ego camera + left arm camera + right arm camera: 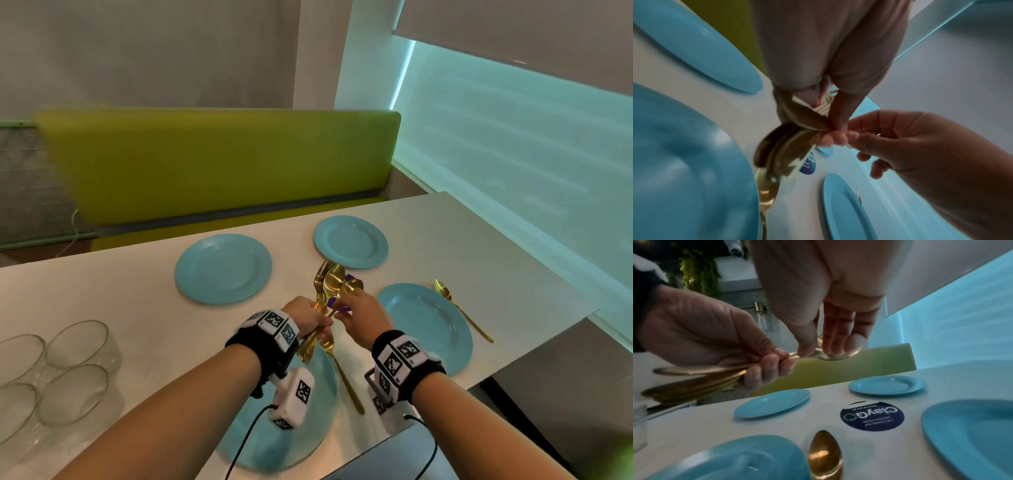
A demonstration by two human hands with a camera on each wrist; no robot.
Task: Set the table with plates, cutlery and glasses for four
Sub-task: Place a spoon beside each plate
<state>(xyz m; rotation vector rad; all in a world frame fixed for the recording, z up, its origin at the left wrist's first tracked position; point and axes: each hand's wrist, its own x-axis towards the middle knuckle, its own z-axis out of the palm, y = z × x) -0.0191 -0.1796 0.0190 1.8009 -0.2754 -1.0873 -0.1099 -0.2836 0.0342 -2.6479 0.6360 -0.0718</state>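
Cutlery (323, 298), a gold bundle, sits in my left hand (308, 317), fingers curled round the handles above the desk (102, 291). My right hand (363, 317) pinches one spoon's bowl at the bundle's 2 o'clock. Four blue plates (222, 269) lie around; glasses (73, 370) stand at 9 o'clock.

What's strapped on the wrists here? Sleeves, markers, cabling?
Bare forearms, no sleeves. Each wrist wears a black band carrying white blocks printed with black square fiducial tags. A white camera module hangs under the left wrist; thin black cables trail from both.
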